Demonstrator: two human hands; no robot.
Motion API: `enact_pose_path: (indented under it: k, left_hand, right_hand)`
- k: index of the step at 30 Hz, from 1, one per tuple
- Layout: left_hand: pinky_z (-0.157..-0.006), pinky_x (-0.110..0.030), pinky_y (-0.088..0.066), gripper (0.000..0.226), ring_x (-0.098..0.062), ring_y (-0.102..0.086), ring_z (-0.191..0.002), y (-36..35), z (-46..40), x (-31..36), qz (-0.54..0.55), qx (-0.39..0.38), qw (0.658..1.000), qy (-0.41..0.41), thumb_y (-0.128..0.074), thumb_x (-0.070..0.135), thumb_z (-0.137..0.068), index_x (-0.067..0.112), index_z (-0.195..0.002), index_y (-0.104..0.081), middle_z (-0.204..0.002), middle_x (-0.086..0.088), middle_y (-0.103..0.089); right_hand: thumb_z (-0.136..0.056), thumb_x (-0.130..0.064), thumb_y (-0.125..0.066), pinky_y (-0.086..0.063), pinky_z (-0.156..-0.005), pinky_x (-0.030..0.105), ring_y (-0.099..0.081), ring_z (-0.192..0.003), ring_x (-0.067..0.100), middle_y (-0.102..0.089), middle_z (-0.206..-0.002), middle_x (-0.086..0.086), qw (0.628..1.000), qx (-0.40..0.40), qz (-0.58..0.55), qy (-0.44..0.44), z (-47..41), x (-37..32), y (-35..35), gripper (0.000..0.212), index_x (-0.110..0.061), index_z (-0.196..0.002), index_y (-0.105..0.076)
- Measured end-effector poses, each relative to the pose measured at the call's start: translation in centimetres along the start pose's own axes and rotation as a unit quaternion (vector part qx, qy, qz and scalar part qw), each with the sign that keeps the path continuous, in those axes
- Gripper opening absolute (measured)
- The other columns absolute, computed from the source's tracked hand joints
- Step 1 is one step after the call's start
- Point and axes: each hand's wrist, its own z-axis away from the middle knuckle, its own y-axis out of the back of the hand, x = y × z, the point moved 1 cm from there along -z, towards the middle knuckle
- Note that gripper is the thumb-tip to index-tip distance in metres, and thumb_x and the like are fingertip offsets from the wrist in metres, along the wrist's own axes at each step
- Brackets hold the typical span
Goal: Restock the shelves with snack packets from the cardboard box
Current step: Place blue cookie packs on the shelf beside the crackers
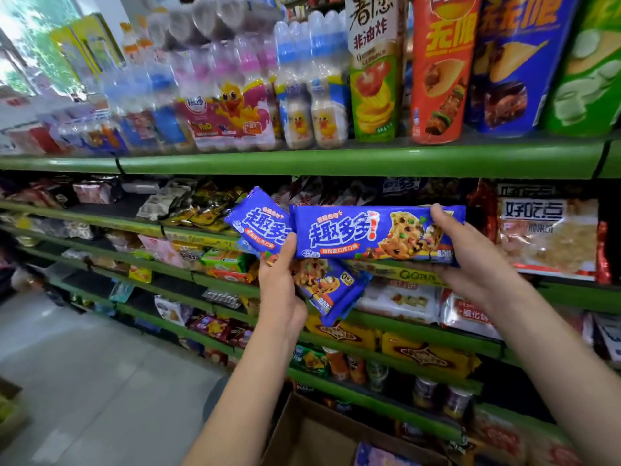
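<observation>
Holding mid-frame: right hand (pixel 470 253) clamps a blue cookie packet (pixel 373 233), left hand (pixel 282 290) clamps more packets (pixel 322 284) — slide it flat onto the shelf (pixel 571 290) behind, label outward; cardboard box (pixel 319 435) bottom centre.

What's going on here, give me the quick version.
A person is restocking green store shelves with blue cookie packets. The right hand holds one packet level in front of the second shelf, gripping its right end. The left hand grips more of the same packets, fanned at an angle, one pointing down. The open cardboard box sits on the floor below, with at least one packet showing inside. Neither held packet is on a shelf yet.
</observation>
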Motion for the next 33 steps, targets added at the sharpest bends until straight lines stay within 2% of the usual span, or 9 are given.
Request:
enact_pose_path:
  k: [2,6,10,12,17,20,22,26,33]
  left_hand:
    - [-0.102,-0.059,-0.046,0.074,-0.039,-0.060,-0.120,0.2,-0.5,0.3,0.001,-0.002,1.000,0.006,-0.076,0.033,-0.072,0.006,-0.137,-0.053,-0.130,-0.016,-0.064]
    - [-0.099,-0.054,-0.050,0.072,-0.036,-0.061,-0.118,0.4,-1.3,0.7,0.014,-0.013,1.000,0.024,-0.074,0.037,-0.074,0.008,-0.137,-0.053,-0.132,-0.016,-0.063]
    - [-0.073,-0.042,-0.061,0.056,-0.032,-0.069,-0.104,1.3,-2.2,0.9,0.017,-0.009,0.999,0.051,-0.067,0.037,-0.089,0.011,-0.137,-0.052,-0.124,-0.012,-0.068]
    - [-0.068,-0.038,-0.060,0.053,-0.030,-0.071,-0.100,1.5,-2.6,1.0,0.019,-0.005,0.998,0.057,-0.065,0.036,-0.092,0.011,-0.136,-0.052,-0.120,-0.012,-0.070]
    - [-0.064,-0.036,-0.058,0.052,-0.026,-0.074,-0.089,1.4,-3.3,1.4,0.024,-0.007,0.998,0.062,-0.066,0.038,-0.092,0.012,-0.135,-0.052,-0.112,-0.008,-0.074]
    - [-0.065,-0.037,-0.058,0.056,-0.027,-0.074,-0.092,1.5,-3.6,1.4,0.023,-0.015,0.998,0.059,-0.067,0.041,-0.090,0.012,-0.135,-0.051,-0.112,-0.008,-0.074]
    - [-0.064,-0.036,-0.058,0.056,-0.026,-0.075,-0.089,1.6,-3.8,1.4,0.023,-0.010,0.998,0.055,-0.068,0.042,-0.089,0.013,-0.134,-0.052,-0.107,-0.005,-0.075]
    - [-0.062,-0.035,-0.058,0.057,-0.023,-0.075,-0.088,1.8,-3.9,1.0,0.009,-0.005,0.999,0.052,-0.069,0.044,-0.087,0.014,-0.132,-0.052,-0.103,-0.002,-0.076]
    - [-0.065,-0.036,-0.058,0.053,-0.025,-0.074,-0.092,1.8,-4.0,1.0,0.011,-0.007,0.999,0.044,-0.065,0.037,-0.092,0.011,-0.137,-0.050,-0.112,-0.007,-0.074]
  right_hand:
    - [-0.075,-0.049,-0.068,-0.059,-0.059,0.037,-0.076,-0.083,0.025,-0.077,-0.094,0.011,1.000,0.011,-0.002,0.002,0.1,-0.1,-0.7,0.038,-0.017,-0.095,-0.072]
    - [-0.071,-0.052,-0.070,-0.059,-0.059,0.038,-0.076,-0.085,0.025,-0.077,-0.093,0.010,0.999,0.037,0.000,0.003,0.4,-0.2,-1.7,0.048,-0.014,-0.101,-0.066]
    - [-0.073,-0.053,-0.067,-0.061,-0.062,0.038,-0.075,-0.088,0.024,-0.077,-0.095,0.011,0.999,0.042,-0.001,-0.003,0.7,0.0,-2.6,0.047,-0.014,-0.099,-0.070]
    - [-0.078,-0.054,-0.063,-0.061,-0.064,0.039,-0.075,-0.091,0.025,-0.077,-0.099,0.011,0.999,0.035,-0.002,-0.006,0.8,0.1,-3.0,0.041,-0.018,-0.091,-0.078]
    - [-0.081,-0.056,-0.060,-0.061,-0.065,0.041,-0.074,-0.095,0.027,-0.077,-0.102,0.011,1.000,0.023,-0.019,-0.009,0.9,0.0,-3.7,0.039,-0.023,-0.080,-0.082]
    - [-0.081,-0.056,-0.061,-0.060,-0.065,0.043,-0.074,-0.095,0.028,-0.077,-0.102,0.012,0.999,0.023,-0.023,-0.008,0.9,0.0,-4.0,0.040,-0.022,-0.080,-0.082]
    - [-0.077,-0.056,-0.063,-0.060,-0.065,0.043,-0.074,-0.096,0.029,-0.076,-0.103,0.013,0.999,0.026,-0.021,-0.008,1.0,-0.2,-4.1,0.041,-0.020,-0.082,-0.081]
    - [-0.075,-0.057,-0.065,-0.060,-0.067,0.044,-0.073,-0.099,0.030,-0.075,-0.107,0.014,0.999,0.028,-0.012,-0.013,1.2,-0.3,-4.0,0.052,-0.013,-0.104,-0.070]
    - [-0.082,-0.054,-0.063,-0.060,-0.065,0.043,-0.074,-0.095,0.030,-0.076,-0.105,0.014,0.998,0.063,-0.020,-0.019,1.8,0.1,-4.2,0.046,-0.012,-0.099,-0.073]
